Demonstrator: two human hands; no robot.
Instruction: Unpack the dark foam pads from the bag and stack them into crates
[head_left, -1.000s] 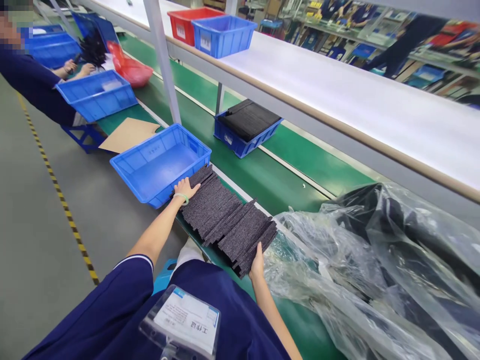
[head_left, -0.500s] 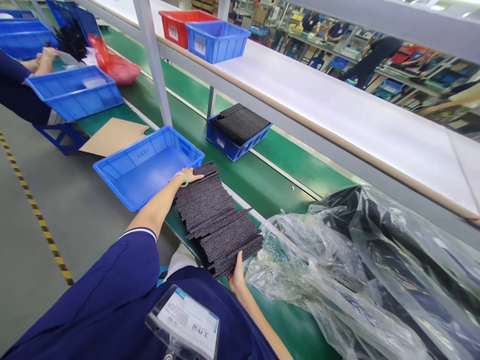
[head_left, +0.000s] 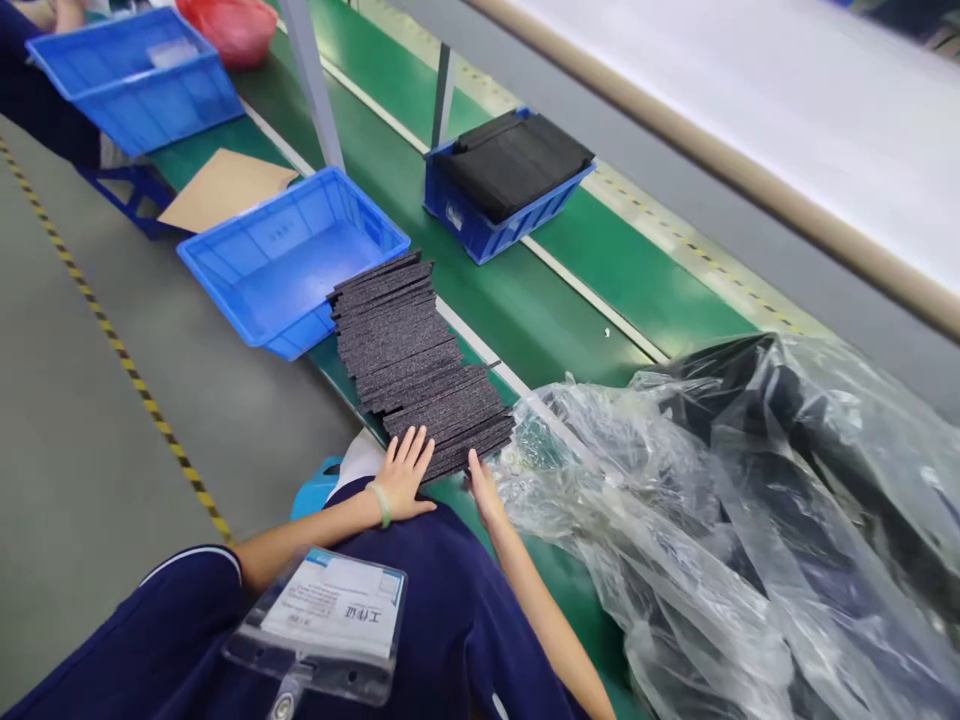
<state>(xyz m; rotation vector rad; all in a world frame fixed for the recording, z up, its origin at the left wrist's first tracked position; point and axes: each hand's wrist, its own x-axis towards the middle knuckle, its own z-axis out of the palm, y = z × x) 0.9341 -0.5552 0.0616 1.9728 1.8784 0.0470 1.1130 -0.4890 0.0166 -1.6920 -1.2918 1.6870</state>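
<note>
Dark grey, speckled foam strips (head_left: 405, 345) lie side by side in a long, uneven row on the green table edge. My left hand (head_left: 405, 475), with a pale green bangle at the wrist, has its fingers spread and their tips touching the near side of the row. Against the near right end of the strips rests my right hand (head_left: 484, 487), one digit stretched out and the others mostly hidden. An empty blue bin (head_left: 225, 285) stands just beyond the row's far end.
Crumpled clear plastic (head_left: 600, 480) wraps dark material on the right. A blue crate (head_left: 480, 235) of black sheets sits on the green belt (head_left: 570, 310), under a white shelf (head_left: 750, 90). Cardboard (head_left: 225, 190) and another blue bin (head_left: 150, 110) lie farther left, near a person.
My left hand has come from the far end of the foam strips back to their near end. My right hand stays by that end. The view has tilted downward.
</note>
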